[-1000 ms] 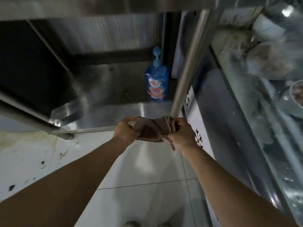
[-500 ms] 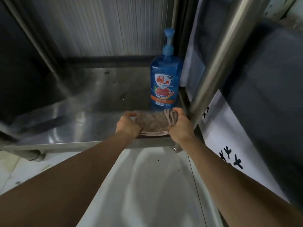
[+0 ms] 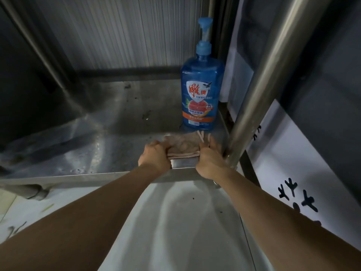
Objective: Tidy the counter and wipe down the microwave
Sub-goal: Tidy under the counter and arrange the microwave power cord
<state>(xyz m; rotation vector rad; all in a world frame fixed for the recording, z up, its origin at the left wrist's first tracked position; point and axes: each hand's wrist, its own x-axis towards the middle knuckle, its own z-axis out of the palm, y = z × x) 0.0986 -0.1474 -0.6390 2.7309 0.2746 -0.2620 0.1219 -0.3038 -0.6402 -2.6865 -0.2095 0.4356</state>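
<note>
- Your left hand [image 3: 155, 155] and right hand [image 3: 209, 160] each grip one end of the folded cloth [image 3: 182, 145], fingers curled over its short edges, so both hands are clamped on it.
- The cloth lies on the steel shelf [image 3: 109, 137], right at the shelf's front lip and just in front of the blue soap bottle [image 3: 201, 94]. Its far edge reaches the bottle's base; whether the two touch I cannot tell.
- The cloth's long axis runs left to right, parallel to the shelf's front lip, with one hand at each end. Neither hand is plainly nearer to the cloth, but your right hand is the one beside the upright steel post [image 3: 259, 90], to the right of the bottle.
- I judge this as setting the cloth down beneath the desk, or picking it up for wiping; the frame alone does not settle which.
- If you lift it, draw straight back toward yourself, away from the bottle, so the far edge does not drag the bottle over.
- Mind your right knuckles against the post; there is little room on that side.
- No microwave is in view here.
</note>
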